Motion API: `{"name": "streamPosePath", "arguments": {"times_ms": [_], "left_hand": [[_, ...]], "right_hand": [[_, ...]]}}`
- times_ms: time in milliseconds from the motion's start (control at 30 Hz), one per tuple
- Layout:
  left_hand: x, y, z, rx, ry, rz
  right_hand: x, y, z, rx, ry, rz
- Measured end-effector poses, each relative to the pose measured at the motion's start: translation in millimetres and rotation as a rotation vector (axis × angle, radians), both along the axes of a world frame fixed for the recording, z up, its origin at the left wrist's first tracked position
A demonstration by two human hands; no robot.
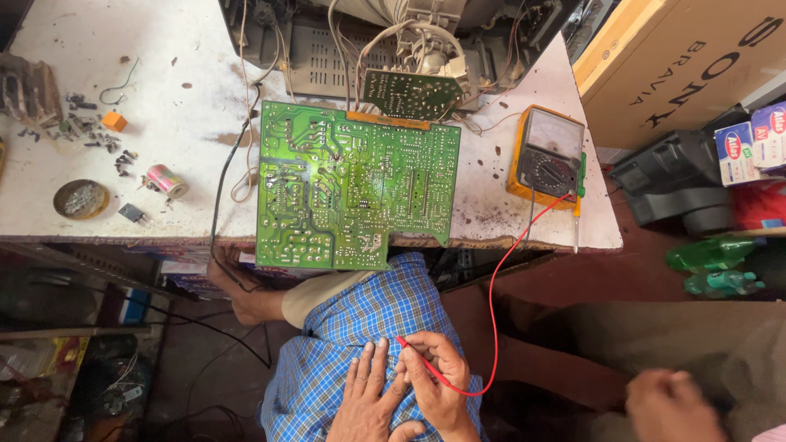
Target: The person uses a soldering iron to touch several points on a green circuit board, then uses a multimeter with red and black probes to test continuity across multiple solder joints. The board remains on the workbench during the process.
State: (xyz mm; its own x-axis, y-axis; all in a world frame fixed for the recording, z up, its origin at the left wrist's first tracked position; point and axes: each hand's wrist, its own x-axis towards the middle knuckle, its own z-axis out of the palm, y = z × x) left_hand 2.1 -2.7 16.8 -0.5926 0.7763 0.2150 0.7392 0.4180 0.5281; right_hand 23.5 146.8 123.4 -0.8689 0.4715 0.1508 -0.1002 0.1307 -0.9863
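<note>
My left hand [368,397] lies flat on blue checked cloth [344,327] over my lap, holding nothing. Beside it, my right hand [438,381] pinches a red test probe [417,360] whose tip points left, touching the cloth. The probe's red lead [494,286] curves up to a yellow analogue multimeter [547,160] on the white worktable [180,106]. A large green circuit board [356,188] lies solder side up at the table's front edge, just above my knees.
An opened television chassis [393,41] with wires sits behind the board. Small parts, a solder reel [166,180] and a round tin [80,199] lie at the left. Another person's hand [663,401] is at the lower right. A cardboard box [688,65] and green bottles [712,266] stand at the right.
</note>
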Motion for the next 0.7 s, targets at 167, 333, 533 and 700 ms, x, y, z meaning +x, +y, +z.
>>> {"name": "streamPosePath", "arguments": {"times_ms": [167, 333, 533, 700], "left_hand": [[-0.6, 0.0, 1.3, -0.014, -0.006, -0.006], [-3.5, 3.3, -0.7, -0.004, 0.004, -0.01], [-3.2, 4.2, -7.9, 0.003, 0.026, -0.006], [-6.5, 9.0, -9.5, 0.012, 0.037, 0.0]], "right_hand": [[0.2, -0.1, 0.6, -0.01, 0.009, -0.003], [-1.8, 3.0, -1.1, -0.001, 0.017, -0.002], [-2.7, 5.5, -5.1, 0.006, 0.017, 0.0], [-5.8, 8.8, -6.1, 0.006, 0.034, 0.007]]}}
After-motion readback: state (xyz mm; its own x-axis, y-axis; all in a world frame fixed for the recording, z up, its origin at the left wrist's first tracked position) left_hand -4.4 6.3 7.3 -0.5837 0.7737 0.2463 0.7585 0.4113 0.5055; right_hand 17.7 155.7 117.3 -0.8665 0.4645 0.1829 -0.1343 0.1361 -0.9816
